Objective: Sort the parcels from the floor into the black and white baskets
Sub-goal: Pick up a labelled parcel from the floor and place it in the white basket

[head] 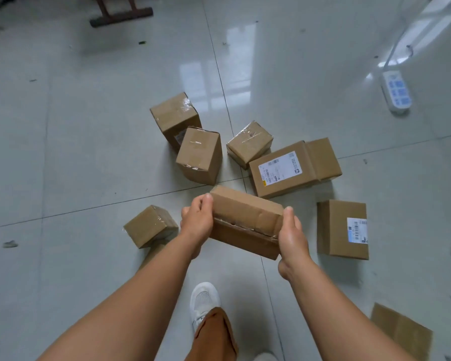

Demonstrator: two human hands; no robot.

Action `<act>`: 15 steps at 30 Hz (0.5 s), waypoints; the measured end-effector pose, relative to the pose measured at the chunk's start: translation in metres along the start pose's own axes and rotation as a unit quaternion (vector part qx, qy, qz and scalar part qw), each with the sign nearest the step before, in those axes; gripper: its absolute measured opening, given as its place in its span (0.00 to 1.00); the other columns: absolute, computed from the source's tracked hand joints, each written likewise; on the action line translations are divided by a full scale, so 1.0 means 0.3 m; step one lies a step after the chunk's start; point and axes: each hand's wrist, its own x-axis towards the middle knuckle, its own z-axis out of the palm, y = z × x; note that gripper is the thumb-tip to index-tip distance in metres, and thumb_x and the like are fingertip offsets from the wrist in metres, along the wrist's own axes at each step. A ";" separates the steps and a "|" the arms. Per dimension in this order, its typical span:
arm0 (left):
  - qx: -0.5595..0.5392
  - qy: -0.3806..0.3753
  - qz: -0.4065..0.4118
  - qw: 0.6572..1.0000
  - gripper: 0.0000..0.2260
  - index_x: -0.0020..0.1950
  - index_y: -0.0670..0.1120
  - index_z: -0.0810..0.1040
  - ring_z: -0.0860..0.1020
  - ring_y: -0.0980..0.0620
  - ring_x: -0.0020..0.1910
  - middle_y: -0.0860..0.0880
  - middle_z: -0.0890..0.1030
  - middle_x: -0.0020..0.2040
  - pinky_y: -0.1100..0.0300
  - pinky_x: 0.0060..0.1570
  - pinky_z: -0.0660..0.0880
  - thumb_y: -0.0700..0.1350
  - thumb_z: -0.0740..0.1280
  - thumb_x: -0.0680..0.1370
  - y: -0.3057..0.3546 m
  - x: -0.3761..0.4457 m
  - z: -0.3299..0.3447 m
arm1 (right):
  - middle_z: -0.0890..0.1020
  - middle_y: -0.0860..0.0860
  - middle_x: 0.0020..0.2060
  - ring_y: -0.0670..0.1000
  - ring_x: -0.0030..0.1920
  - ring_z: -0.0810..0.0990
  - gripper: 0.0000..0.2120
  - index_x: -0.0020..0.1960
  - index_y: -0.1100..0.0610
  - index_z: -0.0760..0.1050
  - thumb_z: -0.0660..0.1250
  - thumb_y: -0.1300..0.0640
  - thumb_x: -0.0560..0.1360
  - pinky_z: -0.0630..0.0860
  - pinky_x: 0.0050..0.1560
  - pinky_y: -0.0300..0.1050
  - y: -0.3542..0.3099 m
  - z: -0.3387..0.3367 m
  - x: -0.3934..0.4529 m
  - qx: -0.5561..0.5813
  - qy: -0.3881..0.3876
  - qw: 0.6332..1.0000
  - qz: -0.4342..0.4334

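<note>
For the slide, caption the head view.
Both hands, left hand and right hand, lift one cardboard parcel above others scattered on the tiled floor.

You have nine boxes: one held [245,220], eight on the floor [176,118] [199,155] [249,143] [294,166] [341,229] [150,225] [153,254] [400,329]. Two carry labels. Two hands [197,221] [293,235], two shoes [203,299] [264,356], one power strip [397,91].

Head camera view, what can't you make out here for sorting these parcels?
- Black and white baskets: outside the head view.
- Held parcel: no label showing; left hand and right hand cover its ends.
- Labelled flat parcel: print too small to read.
- Corner parcel: partly hidden behind the right forearm.
</note>
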 end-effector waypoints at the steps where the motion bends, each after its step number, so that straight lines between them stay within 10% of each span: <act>1: -0.028 0.001 -0.010 1.000 0.20 0.67 0.52 0.67 0.68 0.48 0.58 0.47 0.67 0.62 0.53 0.57 0.64 0.59 0.48 0.81 0.040 -0.048 -0.031 | 0.67 0.51 0.70 0.57 0.65 0.71 0.43 0.74 0.41 0.61 0.52 0.24 0.62 0.69 0.67 0.60 -0.033 -0.015 -0.055 0.007 -0.005 1.000 0.002; 6: -0.116 0.013 -0.025 0.993 0.19 0.59 0.46 0.66 0.70 0.49 0.53 0.48 0.71 0.49 0.53 0.51 0.64 0.60 0.50 0.81 0.218 -0.284 -0.170 | 0.75 0.55 0.58 0.53 0.52 0.77 0.29 0.67 0.48 0.69 0.54 0.32 0.74 0.75 0.41 0.46 -0.206 -0.110 -0.322 0.022 -0.020 0.999 -0.013; 10: -0.139 -0.014 -0.009 0.990 0.30 0.67 0.54 0.69 0.71 0.48 0.63 0.47 0.72 0.64 0.49 0.62 0.69 0.70 0.50 0.73 0.303 -0.445 -0.254 | 0.75 0.46 0.44 0.45 0.42 0.73 0.16 0.59 0.50 0.67 0.55 0.40 0.80 0.68 0.36 0.42 -0.354 -0.183 -0.518 0.012 -0.009 0.997 -0.070; 15: -0.217 0.025 0.012 0.976 0.24 0.67 0.52 0.67 0.72 0.49 0.58 0.50 0.73 0.59 0.54 0.57 0.68 0.65 0.49 0.79 0.414 -0.663 -0.342 | 0.77 0.50 0.50 0.48 0.45 0.75 0.29 0.63 0.55 0.72 0.53 0.34 0.77 0.67 0.39 0.43 -0.473 -0.243 -0.720 0.018 -0.029 0.994 -0.107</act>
